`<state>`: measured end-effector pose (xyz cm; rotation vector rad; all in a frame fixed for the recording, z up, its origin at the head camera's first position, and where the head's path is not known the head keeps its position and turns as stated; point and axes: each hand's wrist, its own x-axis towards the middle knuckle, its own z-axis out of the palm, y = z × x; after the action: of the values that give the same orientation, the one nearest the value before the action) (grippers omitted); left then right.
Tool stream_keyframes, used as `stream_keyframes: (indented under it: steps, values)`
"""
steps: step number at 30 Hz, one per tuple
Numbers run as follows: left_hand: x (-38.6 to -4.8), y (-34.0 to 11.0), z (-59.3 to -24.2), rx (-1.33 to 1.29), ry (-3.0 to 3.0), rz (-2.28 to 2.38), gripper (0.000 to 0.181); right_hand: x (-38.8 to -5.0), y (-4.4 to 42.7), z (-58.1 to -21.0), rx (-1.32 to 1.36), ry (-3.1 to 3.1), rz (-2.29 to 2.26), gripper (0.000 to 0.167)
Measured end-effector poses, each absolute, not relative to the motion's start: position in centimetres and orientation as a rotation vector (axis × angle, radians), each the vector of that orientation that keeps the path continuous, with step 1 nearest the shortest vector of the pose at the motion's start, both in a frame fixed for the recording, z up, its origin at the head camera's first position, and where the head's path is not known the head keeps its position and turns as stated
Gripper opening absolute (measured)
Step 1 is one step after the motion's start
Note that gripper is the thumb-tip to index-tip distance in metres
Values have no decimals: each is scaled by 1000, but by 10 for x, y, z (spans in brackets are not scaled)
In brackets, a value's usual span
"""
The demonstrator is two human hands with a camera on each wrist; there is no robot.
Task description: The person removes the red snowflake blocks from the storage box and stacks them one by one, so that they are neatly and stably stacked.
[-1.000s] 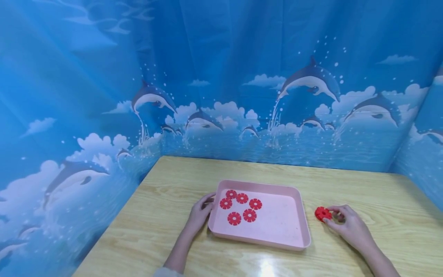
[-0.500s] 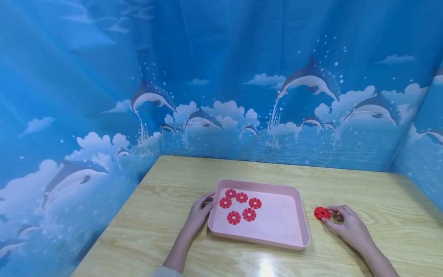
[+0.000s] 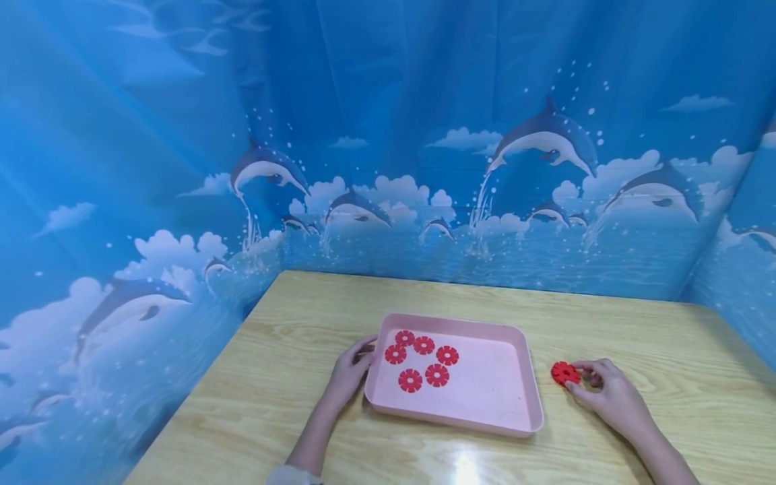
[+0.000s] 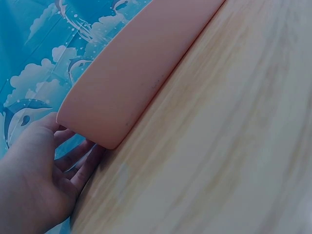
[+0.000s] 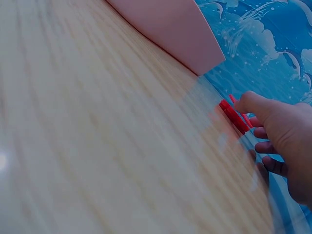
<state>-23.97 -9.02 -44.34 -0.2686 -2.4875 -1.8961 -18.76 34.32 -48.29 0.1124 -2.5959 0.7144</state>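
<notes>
In the head view my right hand (image 3: 611,394) pinches red notched building discs (image 3: 565,374) just right of the tray. The right wrist view shows a thick red stack (image 5: 233,117) on the table; a thin disc on it tilts up by the thumb, and my fingers partly hide it. My left hand (image 3: 348,374) is at the left end of the pink tray (image 3: 448,421). Its fingers (image 4: 90,168) touch the outside of the wall near a corner, loosely bent. Several single red discs (image 3: 436,375) lie flat and spread out in the tray's left half.
A wood-grain table (image 3: 339,296) carries the tray and the stack. Blue curtain (image 3: 394,121) printed with dolphins and clouds hangs behind the table and along both sides. The tray wall (image 5: 170,29) stands close to the right hand's discs.
</notes>
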Motion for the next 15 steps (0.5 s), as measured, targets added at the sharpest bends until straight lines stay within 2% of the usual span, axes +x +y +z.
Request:
stream_keyframes:
  steps: [15]
  values:
    - [-240,-90,-443,-263,-2488,-1890,36,-187,343,-482,112,-2600,701,35]
